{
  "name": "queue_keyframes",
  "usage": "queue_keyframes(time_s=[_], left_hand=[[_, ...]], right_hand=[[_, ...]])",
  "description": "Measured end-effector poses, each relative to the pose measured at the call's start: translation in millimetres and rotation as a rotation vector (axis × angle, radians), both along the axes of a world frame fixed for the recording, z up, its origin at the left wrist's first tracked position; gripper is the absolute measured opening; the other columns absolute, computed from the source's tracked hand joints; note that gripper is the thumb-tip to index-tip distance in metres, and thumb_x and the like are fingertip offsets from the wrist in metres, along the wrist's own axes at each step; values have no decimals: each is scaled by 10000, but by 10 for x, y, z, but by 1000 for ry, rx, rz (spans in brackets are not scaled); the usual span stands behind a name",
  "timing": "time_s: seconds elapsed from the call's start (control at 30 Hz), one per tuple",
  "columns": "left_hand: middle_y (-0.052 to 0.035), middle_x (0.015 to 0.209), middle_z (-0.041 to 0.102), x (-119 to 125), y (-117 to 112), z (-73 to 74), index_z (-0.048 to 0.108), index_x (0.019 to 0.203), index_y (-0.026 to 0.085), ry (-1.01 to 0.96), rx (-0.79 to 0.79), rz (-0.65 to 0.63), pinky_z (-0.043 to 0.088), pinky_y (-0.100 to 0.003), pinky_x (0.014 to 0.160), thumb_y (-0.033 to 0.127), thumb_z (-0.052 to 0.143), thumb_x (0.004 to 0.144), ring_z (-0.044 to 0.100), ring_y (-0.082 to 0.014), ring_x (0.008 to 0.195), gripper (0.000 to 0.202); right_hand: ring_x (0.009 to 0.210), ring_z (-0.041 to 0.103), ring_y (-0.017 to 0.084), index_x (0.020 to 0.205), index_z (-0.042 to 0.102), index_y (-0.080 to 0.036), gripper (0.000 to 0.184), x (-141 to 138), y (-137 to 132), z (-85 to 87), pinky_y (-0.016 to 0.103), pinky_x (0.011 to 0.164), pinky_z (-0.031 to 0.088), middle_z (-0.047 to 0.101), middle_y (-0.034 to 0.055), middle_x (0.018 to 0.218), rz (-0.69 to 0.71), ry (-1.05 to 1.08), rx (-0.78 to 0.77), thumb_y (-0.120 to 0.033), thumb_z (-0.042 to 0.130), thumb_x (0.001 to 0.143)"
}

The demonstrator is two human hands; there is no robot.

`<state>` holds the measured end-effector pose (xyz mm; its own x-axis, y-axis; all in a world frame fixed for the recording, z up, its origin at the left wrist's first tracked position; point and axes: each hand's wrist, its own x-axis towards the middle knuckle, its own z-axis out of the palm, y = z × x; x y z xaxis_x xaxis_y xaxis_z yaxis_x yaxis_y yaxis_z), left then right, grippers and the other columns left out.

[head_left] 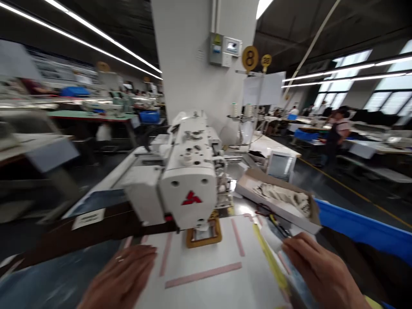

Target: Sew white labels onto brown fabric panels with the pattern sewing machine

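Observation:
My left hand (124, 274) lies low over the left side of the white work plate (193, 296), fingers stretched and a ring on one of them. Nothing shows in its grasp. On the far right, my right hand (322, 270) hovers at a strip of light blue denim (301, 283), fingers loosely bent and blurred; whether it touches the cloth is unclear. Between the hands stands a white sewing machine (188, 184) with a red logo. Under its head sits a brown rectangular clamp frame (204, 244). Pink tape strips (203, 275) mark the plate.
A cardboard box (277, 197) of pale cloth pieces sits at right, dark-handled scissors (277, 223) beside it. A blue bin (363, 227) stands further right. Dark brown cloth (106, 223) and denim (61, 274) lie left. A person (336, 135) stands in the right background.

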<state>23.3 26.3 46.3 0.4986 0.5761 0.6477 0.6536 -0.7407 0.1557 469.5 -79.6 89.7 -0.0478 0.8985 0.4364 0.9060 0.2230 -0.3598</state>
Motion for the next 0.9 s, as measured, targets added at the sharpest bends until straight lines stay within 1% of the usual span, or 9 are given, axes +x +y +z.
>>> queue_keyframes(time_s=[0.07,0.13,0.23,0.4,0.57,0.67,0.73,0.83,0.9], left_hand=[[-20,1120,732,-9,-181,114,672,1183,284,51,-36,-122,588,-318,954,222,575,969,703,-222,1019,244],[-78,1093,730,146,-327,246,675,1154,212,64,-92,-210,582,-324,965,102,530,954,699,-219,1011,271],[-100,1101,724,408,-465,369,653,1206,187,68,-162,-288,587,-361,969,66,504,949,688,-225,1010,321],[-127,1277,682,465,-464,255,604,1316,165,121,-174,-327,560,-394,1032,88,499,961,657,-252,1144,379],[-103,1485,544,467,-416,155,521,1449,190,410,-241,-304,415,-448,1190,301,640,987,534,-290,1354,490],[-92,1481,551,522,-418,184,509,1463,202,434,-242,-284,358,-443,1224,323,670,981,545,-273,1348,522],[-99,1467,563,521,-423,212,526,1445,194,434,-213,-268,350,-429,1227,326,682,973,553,-264,1340,515],[-93,1431,598,407,-441,263,577,1381,168,507,-118,-220,322,-380,1238,331,691,966,554,-248,1341,460],[-55,1350,662,276,-463,300,627,1300,171,520,-60,-182,240,-364,1269,293,675,969,574,-228,1319,356]], right_hand=[[729,696,149,1015,682,-316,185,-371,154,-45,223,600,507,703,22,910,259,-118,-11,-246,511,1010],[712,677,146,982,653,-284,217,-733,296,-90,229,620,510,692,15,878,490,-230,-11,-175,469,1013],[703,634,154,957,613,-236,221,-1084,474,-145,264,660,509,663,19,865,650,-328,-43,-141,426,1024],[786,617,181,953,604,-219,193,-1133,651,-275,309,727,508,659,33,928,594,-368,-94,-124,451,1024],[851,678,222,1234,604,-182,262,-1133,543,-437,357,749,556,722,86,1035,527,-312,69,-152,455,1020],[982,709,242,1240,637,-172,276,-1202,464,-542,366,820,575,744,103,1173,548,-293,209,-303,505,1036],[1059,704,248,1244,654,-173,372,-1229,462,-615,373,865,574,739,88,1227,569,-311,282,-452,539,1026],[1090,701,255,1256,661,-159,525,-1216,515,-701,395,897,565,727,84,1262,522,-374,354,-599,538,996],[1096,701,271,1263,660,-140,605,-1190,555,-720,423,913,558,715,100,1282,496,-417,364,-656,504,988]])
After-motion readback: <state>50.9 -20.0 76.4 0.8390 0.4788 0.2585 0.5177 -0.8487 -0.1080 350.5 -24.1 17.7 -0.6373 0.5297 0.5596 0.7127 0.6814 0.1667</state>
